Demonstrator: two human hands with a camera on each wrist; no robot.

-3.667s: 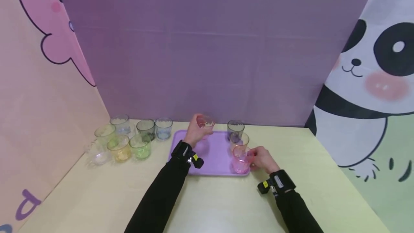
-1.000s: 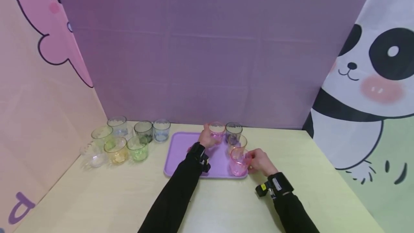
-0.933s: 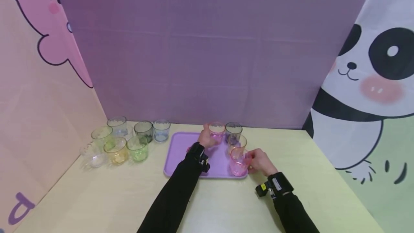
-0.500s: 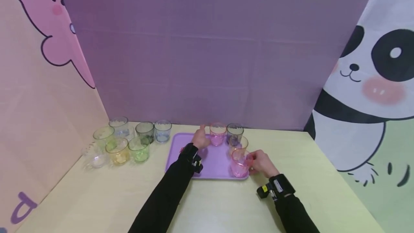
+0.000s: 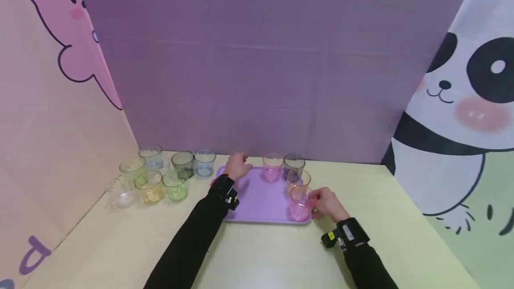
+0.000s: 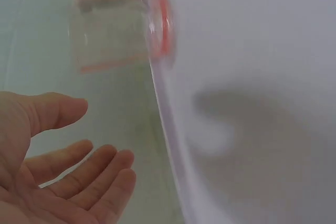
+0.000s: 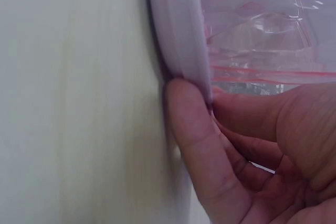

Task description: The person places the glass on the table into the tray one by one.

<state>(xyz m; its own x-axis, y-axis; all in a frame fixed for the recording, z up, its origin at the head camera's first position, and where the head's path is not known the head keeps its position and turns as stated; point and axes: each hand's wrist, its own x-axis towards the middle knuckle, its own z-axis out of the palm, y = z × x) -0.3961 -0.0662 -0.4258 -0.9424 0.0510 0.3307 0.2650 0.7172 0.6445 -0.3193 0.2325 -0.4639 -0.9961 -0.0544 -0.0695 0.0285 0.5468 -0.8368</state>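
My left hand (image 5: 238, 167) hovers over the back left part of a purple tray (image 5: 261, 200), its fingers loosely bent and holding nothing. To its right, a pink glass (image 5: 272, 168) stands upright at the tray's back edge, next to a dark grey glass (image 5: 294, 163). An amber glass (image 5: 300, 178) and another pink glass (image 5: 300, 210) line the tray's right side. At the front right corner my right hand (image 5: 327, 203) pinches the tray's rim (image 7: 181, 30), thumb inside and a finger outside, close beside the front pink glass. The left wrist view shows a pink-rimmed glass (image 6: 121, 32) beyond the fingers.
Several glasses stand grouped on the table left of the tray, among them a yellow glass (image 5: 150, 188), a green glass (image 5: 176, 186), a blue glass (image 5: 205, 164) and a clear scalloped glass (image 5: 122, 193). A purple backdrop (image 5: 265, 79) rises behind the table.
My left hand brought a pink glass rightward to the back edge beside the dark grey glass, let go and drew back left. My right hand stays at the tray's corner.
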